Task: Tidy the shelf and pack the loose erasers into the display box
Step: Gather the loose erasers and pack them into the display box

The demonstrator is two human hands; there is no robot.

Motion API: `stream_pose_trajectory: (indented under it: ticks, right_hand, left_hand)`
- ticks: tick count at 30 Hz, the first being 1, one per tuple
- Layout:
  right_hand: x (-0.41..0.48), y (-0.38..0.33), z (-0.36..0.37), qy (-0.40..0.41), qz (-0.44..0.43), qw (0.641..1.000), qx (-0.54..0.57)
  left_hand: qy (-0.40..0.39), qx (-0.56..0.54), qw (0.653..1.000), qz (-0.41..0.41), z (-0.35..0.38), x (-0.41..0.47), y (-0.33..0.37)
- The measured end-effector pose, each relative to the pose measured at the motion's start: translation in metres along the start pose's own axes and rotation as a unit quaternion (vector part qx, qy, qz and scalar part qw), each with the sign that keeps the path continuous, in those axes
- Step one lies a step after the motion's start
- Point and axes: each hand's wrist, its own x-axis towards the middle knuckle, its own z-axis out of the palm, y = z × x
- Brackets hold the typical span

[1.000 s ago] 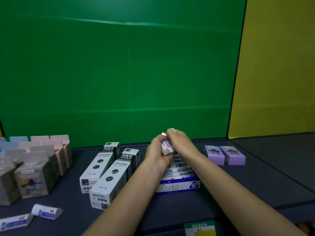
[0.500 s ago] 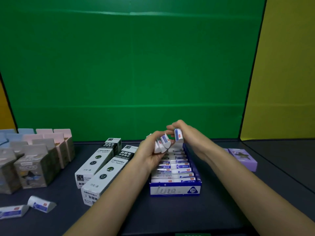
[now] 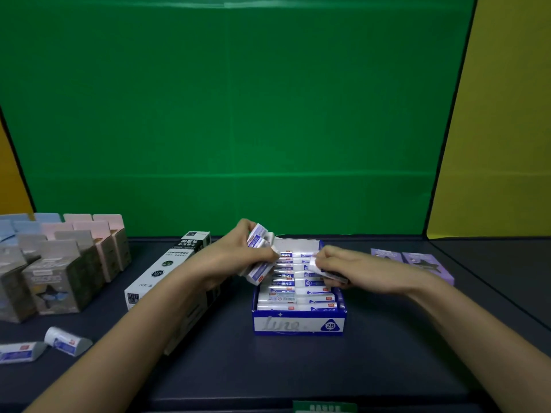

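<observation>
A blue and white display box [image 3: 298,325] marked 2B sits on the dark shelf, filled with rows of wrapped erasers. My left hand [image 3: 238,257] grips a bundle of several erasers [image 3: 258,252] above the box's back left corner. My right hand [image 3: 348,268] pinches a single eraser [image 3: 322,269] low over the right side of the box, just above the packed rows. Two loose erasers [image 3: 64,341] lie on the shelf at the front left.
Two long black and white boxes [image 3: 167,269] lie left of the display box, partly under my left forearm. Pastel cartons [image 3: 59,263] stand in rows at far left. Two purple boxes [image 3: 417,263] lie at right. Green and yellow panels stand behind.
My right hand has taken one eraser from the bundle and moved it right and down over the box. My left hand has stayed up with the other erasers.
</observation>
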Motion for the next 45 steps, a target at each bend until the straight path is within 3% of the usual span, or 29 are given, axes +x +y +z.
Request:
stream_pose_trajectory:
  ticks: [3, 15, 23, 31, 38, 45]
  right_hand:
    - [-0.002, 0.003, -0.002, 0.016, -0.027, 0.997, -0.073]
    - [0.013, 0.012, -0.012, 0.075, -0.083, 0.986, -0.125]
    - [0.031, 0.015, -0.021, 0.150, -0.078, 0.967, -0.190]
    - [0.051, 0.023, -0.024, 0.084, 0.007, 0.988, -0.126]
    - [0.061, 0.028, -0.022, 0.132, -0.033, 0.960, -0.246]
    - [0.069, 0.032, -0.014, 0.180, -0.042, 0.951, -0.248]
  left_hand:
    - [0.018, 0.029, 0.999, 0.021, -0.001, 0.001, -0.002]
    - [0.039, 0.108, 0.992, 0.058, -0.014, 0.014, 0.004]
    - [0.005, 0.145, 0.987, 0.075, -0.019, 0.035, 0.009]
    - [-0.004, 0.151, 0.985, 0.079, -0.020, 0.050, 0.006]
    - [-0.012, 0.161, 0.984, 0.076, -0.021, 0.052, 0.005]
    - [-0.016, 0.158, 0.985, 0.072, -0.022, 0.051, 0.002]
